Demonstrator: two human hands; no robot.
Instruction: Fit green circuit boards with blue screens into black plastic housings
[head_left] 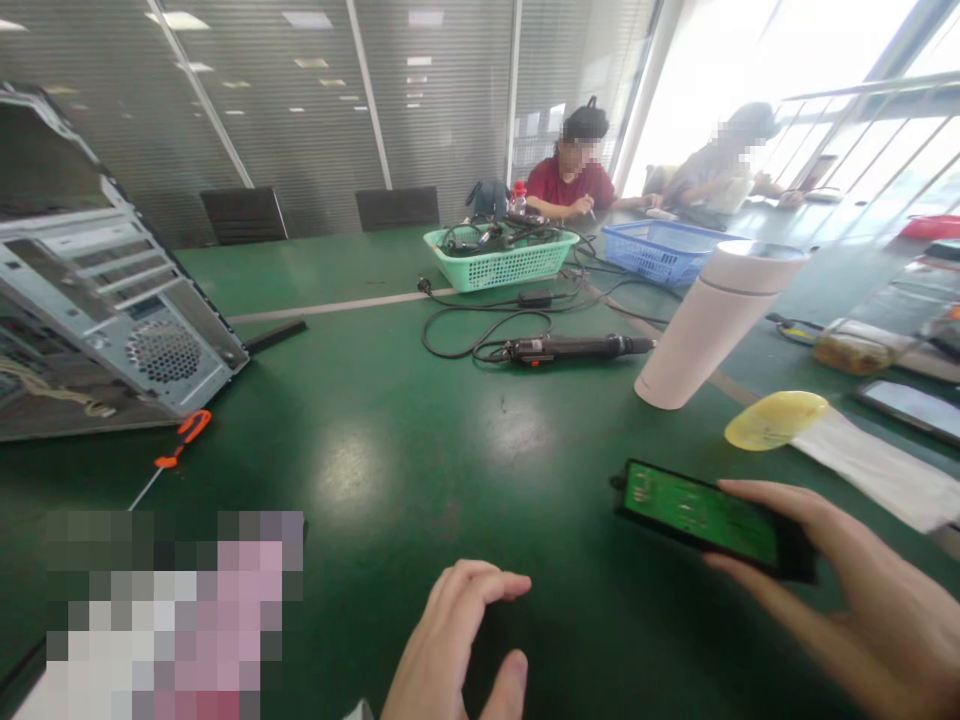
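Observation:
My right hand (832,590) grips a black rectangular casing with a green circuit board (701,510) set in it, thumb on one long side and fingers on the other. The board faces up, and the casing is tilted over the table at the lower right. My left hand (465,640) is at the bottom middle, thumb and fingers apart, with nothing between them. Behind the circuit board stands a pale pink tumbler (712,325). A black electric screwdriver (570,348) lies on the green table (420,440) with its cord looped behind.
An open computer case (157,320) stands at the left, an orange-handled screwdriver (184,440) before it. Cables fill a green basket (502,268); a blue basket (652,250) is beside it. A yellow oval object (776,420) and a phone (911,408) lie right. Two people sit far back.

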